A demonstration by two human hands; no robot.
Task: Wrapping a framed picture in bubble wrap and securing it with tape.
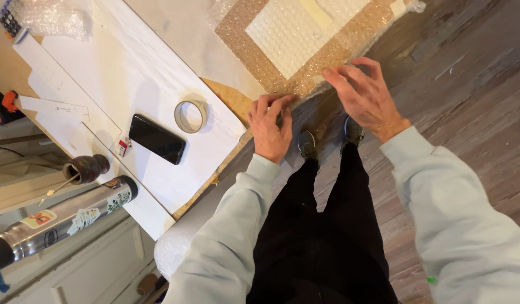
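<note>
A flat panel wrapped in bubble wrap (305, 34), brown around a pale middle, lies on the table and reaches its near edge. My left hand (269, 126) pinches the wrap at the panel's near corner, fingers closed on it. My right hand (366, 95) rests with spread fingers on the wrapped edge just to the right. A roll of clear tape (191, 116) lies on the white paper (136, 73) left of my left hand.
A black phone (157, 138) lies beside the tape. A steel bottle with stickers (57, 218) and a dark wooden pot (85, 168) sit at the left. A bubble wrap roll (173, 247) hangs below the table edge. Wooden floor (468, 95) spreads to the right, my legs and shoes below.
</note>
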